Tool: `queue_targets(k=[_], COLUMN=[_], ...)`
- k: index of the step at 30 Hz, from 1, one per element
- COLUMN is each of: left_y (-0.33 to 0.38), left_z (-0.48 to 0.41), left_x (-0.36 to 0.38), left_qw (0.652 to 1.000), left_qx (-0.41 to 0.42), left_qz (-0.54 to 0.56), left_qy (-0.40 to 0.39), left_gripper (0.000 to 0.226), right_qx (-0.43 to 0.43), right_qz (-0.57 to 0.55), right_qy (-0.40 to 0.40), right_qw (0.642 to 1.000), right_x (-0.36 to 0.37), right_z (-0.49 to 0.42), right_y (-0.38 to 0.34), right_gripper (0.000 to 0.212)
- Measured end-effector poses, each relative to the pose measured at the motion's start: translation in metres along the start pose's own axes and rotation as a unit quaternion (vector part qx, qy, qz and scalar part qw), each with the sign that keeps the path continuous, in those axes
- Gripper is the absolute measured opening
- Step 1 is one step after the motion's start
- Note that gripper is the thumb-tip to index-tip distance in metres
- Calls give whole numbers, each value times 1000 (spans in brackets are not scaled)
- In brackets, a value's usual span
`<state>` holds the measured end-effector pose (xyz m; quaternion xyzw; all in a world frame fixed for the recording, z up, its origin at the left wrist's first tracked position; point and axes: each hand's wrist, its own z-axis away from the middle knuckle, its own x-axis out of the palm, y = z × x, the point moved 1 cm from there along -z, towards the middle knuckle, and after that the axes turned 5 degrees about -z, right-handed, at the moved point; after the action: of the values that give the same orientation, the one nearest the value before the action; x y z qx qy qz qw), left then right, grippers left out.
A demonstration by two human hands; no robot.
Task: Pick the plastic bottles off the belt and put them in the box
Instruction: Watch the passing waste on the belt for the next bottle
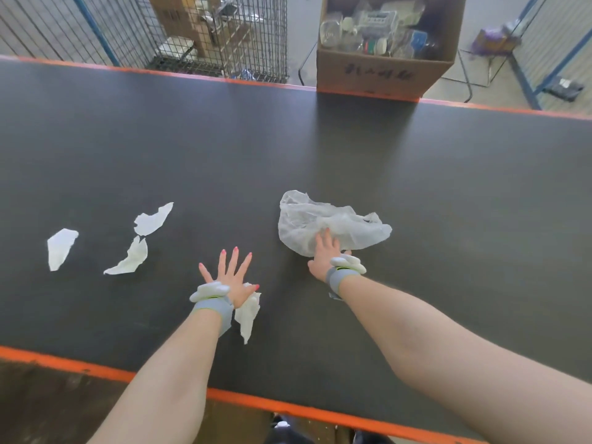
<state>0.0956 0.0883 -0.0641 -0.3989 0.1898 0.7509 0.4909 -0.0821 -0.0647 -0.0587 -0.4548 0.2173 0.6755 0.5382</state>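
The dark belt (320, 149) carries only litter. The left hand (232, 280) lies spread flat, paper scrap (248, 312) just beside it. Just ahead, the right hand (322, 254) presses the crumpled plastic bag (323, 219); its fingers are hidden. No bottle shows here; bottles fill the box (381, 72) far beyond, so check under the bag, then wait.

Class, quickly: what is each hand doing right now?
Left hand: open, fingers spread flat on the belt, heel on a paper scrap.
Right hand: fingers hidden in the plastic bag; grip cannot be told.
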Motion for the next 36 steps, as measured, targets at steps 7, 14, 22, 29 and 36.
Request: queue_targets(k=[7,14,22,29,36], left_y=[-35,-63,-63,-41,-16], left_z=[16,24,20,8,12], left_x=[-1,12,45,33,2], left_qw=[992,988,987,986,991], left_qx=[-99,-141,-136,23,25], left_qz=[2,28,71,144,106], left_qy=[81,55,37,82,82], left_gripper=[87,79,74,65,74], right_qx=[-175,-248,-185,-187,-155], right_qz=[-27,25,-38,-30,-31], right_qy=[-98,-130,-116,-47,26], right_qw=[979,960,975,981,987], right_x=[7,35,58,51,26], right_z=[12,25,15,8,23], right_y=[-40,-85,-97,-61,-60], right_gripper=[105,125,101,38,86])
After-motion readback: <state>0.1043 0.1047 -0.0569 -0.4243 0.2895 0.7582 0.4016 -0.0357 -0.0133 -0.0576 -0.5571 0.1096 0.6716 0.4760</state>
